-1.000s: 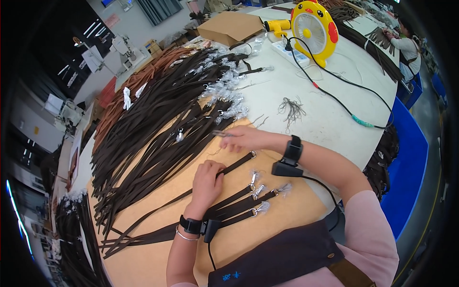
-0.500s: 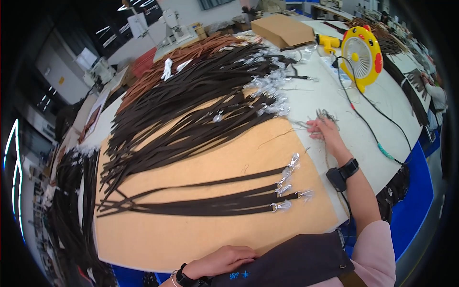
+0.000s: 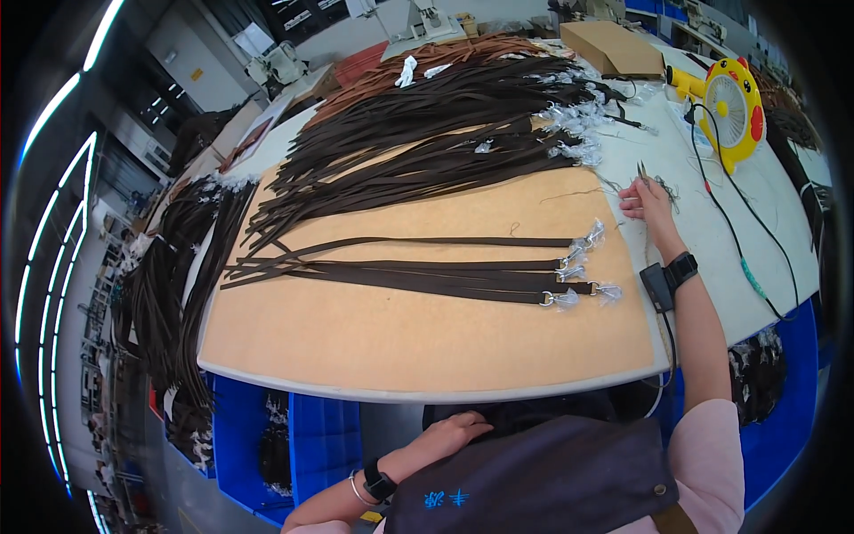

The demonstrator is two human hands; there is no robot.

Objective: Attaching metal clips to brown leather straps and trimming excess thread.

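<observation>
My right hand (image 3: 649,203) is over the pale table beside the board's right edge. Its fingers are closed around what looks like a small pair of thread snips (image 3: 641,169), whose pointed metal tips stick out past them. Dark loose threads (image 3: 665,189) lie by this hand. My left hand (image 3: 454,433) rests on my lap by the dark apron (image 3: 543,463), fingers stretched and holding nothing. Several dark brown straps (image 3: 427,267) lie across the tan board (image 3: 427,347), their metal clasps wrapped in clear plastic (image 3: 569,274) on the right.
A large pile of dark straps (image 3: 418,116) covers the board's far side, with brown straps (image 3: 356,93) behind it. A yellow fan (image 3: 734,111) with a black cable (image 3: 774,267) stands at the right. A cardboard box (image 3: 614,49) sits farther back. Blue bins (image 3: 325,445) stand below the table.
The view has shifted, so the table sits higher and more of my lap and the bins shows. The snips' tips now point up out of my right hand. My left hand stays on my lap.
</observation>
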